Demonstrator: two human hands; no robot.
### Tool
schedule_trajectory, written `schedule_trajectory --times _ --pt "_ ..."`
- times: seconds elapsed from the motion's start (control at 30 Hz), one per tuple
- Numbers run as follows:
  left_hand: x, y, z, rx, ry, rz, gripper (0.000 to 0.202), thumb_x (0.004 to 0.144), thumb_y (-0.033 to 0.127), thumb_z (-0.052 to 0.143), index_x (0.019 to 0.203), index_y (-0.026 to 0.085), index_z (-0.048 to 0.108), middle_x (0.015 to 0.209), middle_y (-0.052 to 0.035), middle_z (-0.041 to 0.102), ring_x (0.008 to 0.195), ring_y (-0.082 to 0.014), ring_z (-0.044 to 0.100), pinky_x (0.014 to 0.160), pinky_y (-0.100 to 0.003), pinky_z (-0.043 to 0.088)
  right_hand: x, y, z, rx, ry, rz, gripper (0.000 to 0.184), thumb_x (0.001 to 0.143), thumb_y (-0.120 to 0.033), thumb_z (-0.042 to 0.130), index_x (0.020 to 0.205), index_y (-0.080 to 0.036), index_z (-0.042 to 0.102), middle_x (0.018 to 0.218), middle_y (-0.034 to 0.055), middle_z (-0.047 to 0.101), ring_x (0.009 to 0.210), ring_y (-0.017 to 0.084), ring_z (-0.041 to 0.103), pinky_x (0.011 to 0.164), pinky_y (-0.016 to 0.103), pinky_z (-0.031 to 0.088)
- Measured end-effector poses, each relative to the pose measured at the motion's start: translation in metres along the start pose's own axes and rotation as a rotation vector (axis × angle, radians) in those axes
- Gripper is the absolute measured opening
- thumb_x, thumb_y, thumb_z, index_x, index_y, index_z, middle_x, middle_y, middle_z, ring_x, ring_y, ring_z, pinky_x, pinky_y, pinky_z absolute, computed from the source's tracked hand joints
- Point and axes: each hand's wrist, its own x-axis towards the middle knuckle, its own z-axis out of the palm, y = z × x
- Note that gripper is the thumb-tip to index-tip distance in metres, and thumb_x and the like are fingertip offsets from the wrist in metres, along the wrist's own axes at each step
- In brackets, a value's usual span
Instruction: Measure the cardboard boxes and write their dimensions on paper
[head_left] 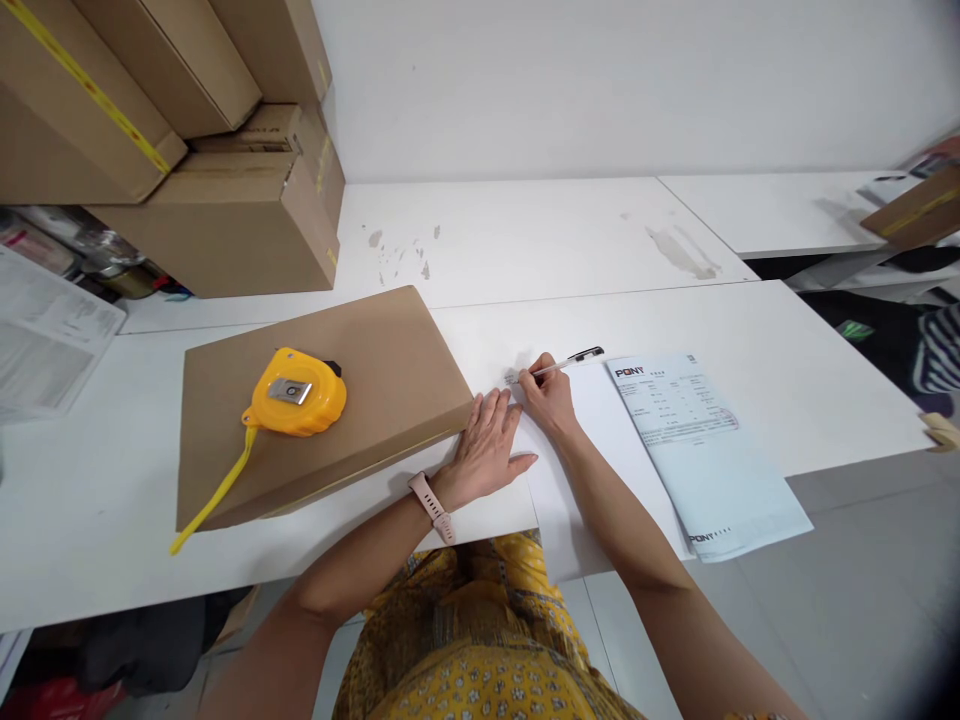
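My right hand (550, 397) is closed around a pen (577, 357) with a black cap end, its tip at a white sheet of paper (622, 480). Small handwriting shows beside the tip. Flat and with fingers stretched, my left hand (491, 440) lies at the sheet's left edge, touching or very near the corner of a flat cardboard box (375, 350). A yellow tape measure (300, 393) rests on that box, its yellow strap hanging over the front edge. To the right of the sheet lies a printed PONY document (705, 450), partly over it.
Several cardboard boxes (225, 220) are stacked at the back left against the wall. A printed sheet (45, 330) stands at the far left. The white table (525, 240) has grey stains, and another carton (919, 210) sits at the far right.
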Motion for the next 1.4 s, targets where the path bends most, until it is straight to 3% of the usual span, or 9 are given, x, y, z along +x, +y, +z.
schedule_trajectory --times 0.17,0.67,0.8,0.93,1.03,1.13,1.2,1.3,1.4 --pt "0.0 0.0 0.001 0.005 0.018 0.0 0.073 0.093 0.058 0.055 0.143 0.007 0.042 0.16 -0.0254 0.034 0.151 -0.0386 0.026 0.124 -0.054 0.015 0.001 0.002 0.001 0.005 0.011 -0.017 0.017 0.082 -0.03 0.055 0.073 -0.025 0.042 0.054 -0.0075 0.045 0.052 0.012 0.041 0.054 0.028 0.033" --pt "-0.001 -0.001 0.003 0.007 0.023 0.004 0.074 0.093 0.057 0.057 0.143 0.004 0.044 0.159 -0.0267 0.033 0.151 -0.0397 0.025 0.124 -0.054 0.014 0.0 0.003 0.002 0.01 0.031 -0.011 0.022 0.085 -0.03 0.056 0.071 -0.024 0.04 0.056 -0.0078 0.042 0.053 0.011 0.04 0.055 0.026 0.033" --pt "-0.002 0.0 -0.001 -0.001 0.02 0.009 0.073 0.093 0.056 0.057 0.143 0.005 0.044 0.159 -0.0269 0.034 0.151 -0.0397 0.026 0.124 -0.055 0.015 0.007 0.006 -0.003 0.01 0.104 -0.108 0.015 0.093 -0.037 0.051 0.086 -0.023 0.049 0.071 -0.0033 0.053 0.062 0.014 0.049 0.061 0.027 0.041" --pt "0.001 -0.002 -0.002 -0.029 0.002 0.002 0.073 0.093 0.054 0.059 0.144 0.004 0.043 0.159 -0.0281 0.033 0.151 -0.0406 0.024 0.123 -0.057 0.016 0.014 0.005 -0.019 -0.37 0.009 -0.337 0.023 0.098 -0.023 0.041 0.109 -0.021 0.061 0.102 0.0091 0.063 0.09 0.022 0.058 0.074 0.033 0.046" --pt "0.001 0.003 -0.005 -0.052 -0.034 -0.028 0.073 0.091 0.049 0.064 0.143 0.003 0.044 0.159 -0.0291 0.032 0.151 -0.0415 0.023 0.123 -0.058 0.018 0.01 0.004 -0.031 -0.73 -0.14 -0.323 0.038 0.092 -0.008 0.037 0.114 -0.019 0.066 0.108 0.015 0.063 0.102 0.028 0.055 0.074 0.035 0.046" --pt "-0.015 0.019 -0.023 -0.078 -0.039 -0.012 0.07 0.088 0.042 0.07 0.141 0.004 0.046 0.158 -0.029 0.035 0.15 -0.0414 0.028 0.121 -0.056 0.027 0.003 0.002 -0.039 -0.895 -0.232 -0.275 0.05 0.087 0.001 0.036 0.12 -0.018 0.068 0.112 0.0167 0.065 0.105 0.03 0.055 0.078 0.036 0.048" --pt "-0.036 0.034 -0.05 -0.117 0.098 0.091 0.058 0.09 0.038 0.067 0.138 0.01 0.05 0.154 -0.0236 0.044 0.147 -0.0367 0.035 0.118 -0.053 0.034 -0.001 -0.004 -0.043 -0.9 -0.248 -0.248 0.056 0.085 0.003 0.037 0.127 -0.018 0.066 0.116 0.0173 0.066 0.107 0.031 0.057 0.081 0.038 0.049" --pt "-0.078 0.041 -0.104 -0.141 0.529 0.189 0.037 0.094 0.031 0.061 0.129 0.019 0.055 0.14 -0.0145 0.059 0.14 -0.0285 0.047 0.115 -0.048 0.04 -0.006 -0.026 -0.043 -0.731 -0.181 -0.208 0.051 0.091 -0.007 0.037 0.136 -0.016 0.061 0.118 0.018 0.068 0.11 0.034 0.059 0.087 0.045 0.05" --pt "-0.117 0.013 -0.152 0.009 0.921 -0.019 0.036 0.091 0.026 0.066 0.125 0.023 0.058 0.134 -0.0122 0.062 0.135 -0.0295 0.051 0.114 -0.051 0.039 -0.018 -0.064 -0.033 -0.276 -0.178 -0.195 0.044 0.101 -0.035 0.039 0.138 -0.023 0.059 0.129 0.0122 0.067 0.118 0.031 0.06 0.099 0.049 0.048"
